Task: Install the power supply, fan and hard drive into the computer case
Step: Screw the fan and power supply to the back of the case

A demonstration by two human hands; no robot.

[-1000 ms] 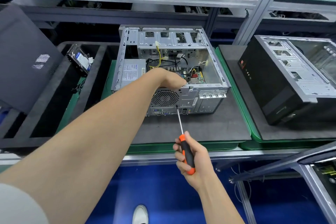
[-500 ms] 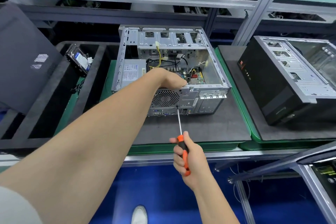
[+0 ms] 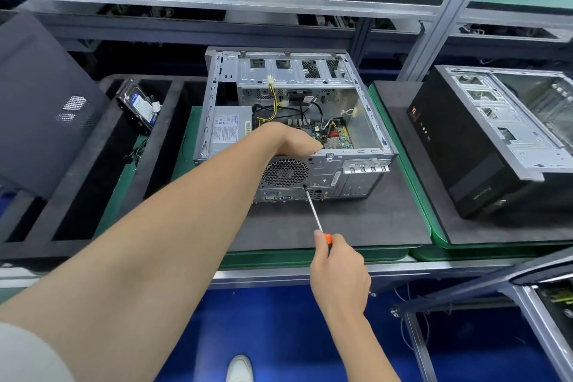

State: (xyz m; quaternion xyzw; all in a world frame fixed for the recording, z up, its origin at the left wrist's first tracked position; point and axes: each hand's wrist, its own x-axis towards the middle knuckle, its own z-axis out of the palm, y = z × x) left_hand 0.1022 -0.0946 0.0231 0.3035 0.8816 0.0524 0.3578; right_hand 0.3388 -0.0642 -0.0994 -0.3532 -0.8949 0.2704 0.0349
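Showing the case [image 3: 356, 161] on its side on a grey mat [image 3: 356, 226], open face up: silver frame, wires and a green board inside. Holding the power supply [image 3: 229, 127] at its left end, by the near wall. Hiding the left hand's [image 3: 294, 139] fingers behind that wall above the grille [image 3: 285, 172]; cannot tell whether clasping anything. Wrapping the right hand [image 3: 339, 273] round the screwdriver [image 3: 313, 211], tip at the grille's lower right corner. Keeping the hard drive [image 3: 139, 104] tilted in a tray [image 3: 93, 250] slot, left of the case.
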